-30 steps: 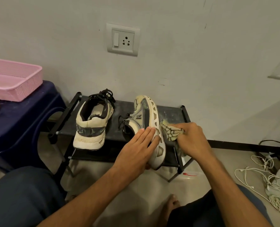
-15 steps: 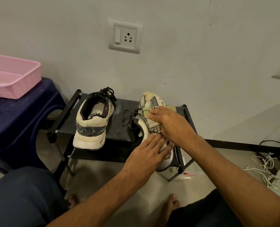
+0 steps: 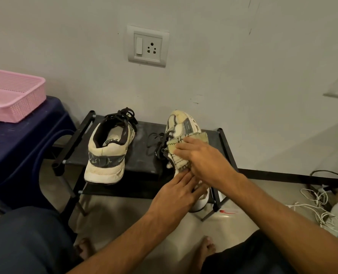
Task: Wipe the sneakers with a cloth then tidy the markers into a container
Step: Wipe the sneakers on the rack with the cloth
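A: Where is the sneaker we are wiping?

B: The tilted sneaker lies on its side at the right end of the shoe rack. Its toe points toward the wall, and its heel points toward us, out past the rack's front edge. So its long axis runs away from us, with the laces spilling left.

A: And the cloth?

B: The cloth covers the sneaker's middle, under our right hand. That hand's fingers lie nearly straight, pressing rather than clenching, and point left across the axis.

A: The left hand?

B: Our left hand is nearer us at the heel end. Its fingers are straight against the sneaker and grasp nothing. We judge that it steadies the shoe. The 2 hands touch there.

A: Which way does the wipe go?

B: Probably along the axis. The toe lies beyond the right hand and is bare. The left hand covers the heel and would block a stroke pulled toward us.

A: Around it?

B: The other sneaker stands upright at the rack's left, apart, heel toward us. Further left a pink basket sits on a dark blue table and may serve as the container. We see no sure markers. A small red thing lies on the floor by the rack's right leg, too small to tell. White cables trail on the floor at right.
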{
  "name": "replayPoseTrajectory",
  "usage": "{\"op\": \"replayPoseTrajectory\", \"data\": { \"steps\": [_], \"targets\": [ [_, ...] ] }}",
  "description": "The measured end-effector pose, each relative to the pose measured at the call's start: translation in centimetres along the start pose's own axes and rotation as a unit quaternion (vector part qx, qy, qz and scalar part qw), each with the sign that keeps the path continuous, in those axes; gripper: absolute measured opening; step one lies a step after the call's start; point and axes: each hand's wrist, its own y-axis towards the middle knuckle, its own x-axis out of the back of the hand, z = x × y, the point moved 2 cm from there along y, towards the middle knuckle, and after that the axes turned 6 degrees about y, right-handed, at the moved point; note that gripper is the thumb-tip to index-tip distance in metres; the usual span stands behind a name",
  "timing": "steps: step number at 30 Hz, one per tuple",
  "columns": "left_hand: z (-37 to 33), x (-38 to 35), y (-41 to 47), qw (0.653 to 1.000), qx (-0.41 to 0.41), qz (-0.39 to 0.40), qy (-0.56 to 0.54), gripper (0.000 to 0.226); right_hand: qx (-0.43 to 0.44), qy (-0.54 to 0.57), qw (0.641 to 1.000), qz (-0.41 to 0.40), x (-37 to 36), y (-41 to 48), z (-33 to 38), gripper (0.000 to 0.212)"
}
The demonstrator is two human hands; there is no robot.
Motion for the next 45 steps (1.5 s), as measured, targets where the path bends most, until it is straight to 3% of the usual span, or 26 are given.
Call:
{"op": "replayPoseTrajectory", "data": {
  "steps": [4, 10, 16, 22, 27, 30, 36, 40, 45],
  "targets": [
    [-0.3, 0.9, -0.3, 0.997, 0.000, 0.043, 0.065, 0.099, -0.050, -0.013, 0.998, -0.035, 0.6, 0.0, -3.6, 0.060],
    [0.0, 0.1, 0.0, 0.997, -0.009, 0.041, 0.059, 0.107, -0.159, 0.092, 0.979, -0.091, 0.3, 0.9, -3.5, 0.064],
    [0.9, 1.1, 0.0, 0.999, 0.006, -0.018, -0.032, 0.089, -0.146, 0.152, 0.976, -0.048, -0.1, -1.4, -1.0, 0.054],
    [1.0, 0.9, -0.4, 0.999, 0.018, 0.028, -0.002, 0.113, -0.156, 0.093, 0.981, -0.072, 0.8, 1.6, -3.5, 0.053],
    [2.2, 0.8, -0.4, 0.999, 0.033, 0.002, -0.034, 0.112, -0.201, 0.131, 0.970, -0.034, 0.4, 2.7, -3.3, 0.052],
    [3.3, 1.0, -0.5, 0.996, 0.059, -0.008, -0.070, 0.099, -0.188, 0.115, 0.975, 0.003, -0.3, 1.6, -1.6, 0.053],
    [3.2, 1.2, -0.7, 0.993, 0.062, -0.013, -0.096, 0.104, -0.177, 0.075, 0.981, -0.022, -0.5, 3.5, -2.7, 0.034],
    [3.1, 1.3, -1.0, 0.995, 0.066, -0.016, -0.075, 0.111, -0.168, 0.060, 0.984, -0.003, -0.1, 4.6, -2.3, 0.042],
    [2.4, 1.3, -1.5, 0.997, 0.058, -0.029, -0.040, 0.112, -0.212, 0.149, 0.965, -0.038, -0.1, 1.2, -1.0, 0.046]
  ]
}}
